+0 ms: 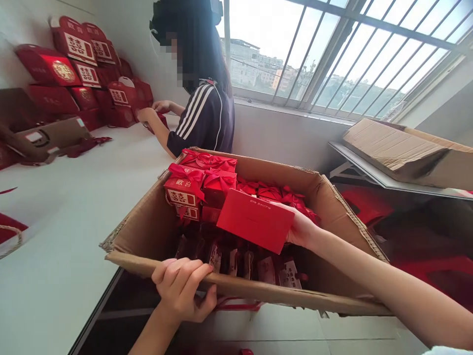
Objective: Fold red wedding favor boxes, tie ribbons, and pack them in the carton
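Observation:
My left hand [185,286] is wrapped over the near edge of a large open cardboard box [144,261], fingers on top and thumb below. Inside the box, my right hand [303,228] holds a red gift box [254,219] by its right end, a plain face with small print turned up toward me. Its fingers are mostly hidden behind it. Ribbon-tied red gift boxes [184,185] are stacked at the box's far left, and more bows [273,191] show along the back. Lower down, several packets with printed labels [290,273] stand in shadow.
A co-worker [207,113] stands at the white table [125,158], both hands on a small red item. Red gift boxes [77,47] are piled against the wall. At right, another cardboard box [399,148] rests on a white board. A barred window [314,59] is behind.

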{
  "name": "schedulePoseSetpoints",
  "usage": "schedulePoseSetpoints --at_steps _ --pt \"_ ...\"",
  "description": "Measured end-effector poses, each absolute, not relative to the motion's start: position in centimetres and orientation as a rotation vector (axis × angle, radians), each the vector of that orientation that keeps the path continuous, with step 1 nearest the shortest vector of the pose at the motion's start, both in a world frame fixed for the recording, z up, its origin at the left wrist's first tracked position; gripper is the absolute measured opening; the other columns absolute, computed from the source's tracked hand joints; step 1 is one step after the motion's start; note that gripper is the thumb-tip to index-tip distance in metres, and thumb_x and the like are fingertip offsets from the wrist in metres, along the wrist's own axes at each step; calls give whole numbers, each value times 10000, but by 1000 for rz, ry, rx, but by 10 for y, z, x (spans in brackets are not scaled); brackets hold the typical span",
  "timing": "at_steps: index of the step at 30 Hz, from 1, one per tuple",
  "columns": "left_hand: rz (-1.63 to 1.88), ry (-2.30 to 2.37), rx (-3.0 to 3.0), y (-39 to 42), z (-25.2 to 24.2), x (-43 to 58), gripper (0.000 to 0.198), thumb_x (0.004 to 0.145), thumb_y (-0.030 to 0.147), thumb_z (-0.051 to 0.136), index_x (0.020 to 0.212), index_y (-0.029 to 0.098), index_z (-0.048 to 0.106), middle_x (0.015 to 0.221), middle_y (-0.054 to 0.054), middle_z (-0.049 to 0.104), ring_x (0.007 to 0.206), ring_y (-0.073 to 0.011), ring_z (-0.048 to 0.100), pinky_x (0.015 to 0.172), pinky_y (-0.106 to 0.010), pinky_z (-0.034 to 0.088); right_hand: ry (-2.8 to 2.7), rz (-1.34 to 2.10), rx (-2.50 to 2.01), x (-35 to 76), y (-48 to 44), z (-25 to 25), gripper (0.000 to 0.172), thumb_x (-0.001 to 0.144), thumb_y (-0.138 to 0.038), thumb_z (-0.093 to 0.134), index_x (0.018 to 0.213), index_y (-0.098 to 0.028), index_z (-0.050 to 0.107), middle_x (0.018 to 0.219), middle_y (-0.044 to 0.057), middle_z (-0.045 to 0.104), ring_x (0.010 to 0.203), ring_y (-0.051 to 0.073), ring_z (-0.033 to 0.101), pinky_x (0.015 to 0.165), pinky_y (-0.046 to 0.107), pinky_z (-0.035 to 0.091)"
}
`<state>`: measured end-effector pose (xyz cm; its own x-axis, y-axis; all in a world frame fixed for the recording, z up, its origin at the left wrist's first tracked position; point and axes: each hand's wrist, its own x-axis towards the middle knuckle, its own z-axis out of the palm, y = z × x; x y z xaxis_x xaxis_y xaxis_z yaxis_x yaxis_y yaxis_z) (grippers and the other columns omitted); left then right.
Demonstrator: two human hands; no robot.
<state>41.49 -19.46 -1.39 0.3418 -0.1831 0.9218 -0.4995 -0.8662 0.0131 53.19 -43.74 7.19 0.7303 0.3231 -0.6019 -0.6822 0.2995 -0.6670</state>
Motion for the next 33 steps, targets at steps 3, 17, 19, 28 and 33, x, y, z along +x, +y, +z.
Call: schedulePoseSetpoints --at_steps 3,17,19,28,33 --pt "1563 -604 2314 -196 -13 416 161 776 285 470 787 190 600 607 -22 623 629 -192 527 693 -364 333 389 704 -1053 531 -439 71 231 951 -202 417 1041 -128 617 756 33 733 656 145 710 557 226 591" --pt "1569 -621 2340 -195 -13 417 162 758 310 475 778 204 595 587 -14 600 605 -189 499 659 -358 315 150 441 -1323 529 -447 93 334 901 -146 450 1221 -133 545 934 92 736 660 157 700 528 240 601" --pt "1581 -625 2333 -195 -14 418 169 763 319 472 777 205 596 583 -15 594 601 -188 494 655 -358 313 140 431 -1341 527 -446 96 347 898 -155 446 1232 -135 537 932 97 734 681 169 706 575 273 616" --pt "1412 -581 2339 -197 -8 413 153 751 250 450 813 207 582 620 -15 619 608 -183 514 659 -356 310 274 632 -1280 527 -445 92 323 917 -238 439 1189 -138 581 969 81 731 686 144 698 525 199 575" --pt "1087 -378 2345 -208 12 398 156 826 226 418 837 218 574 681 -5 638 650 -178 541 717 -365 306 261 639 -1252 526 -446 87 305 914 -231 457 1174 -137 585 986 81 731 699 149 702 522 206 571"
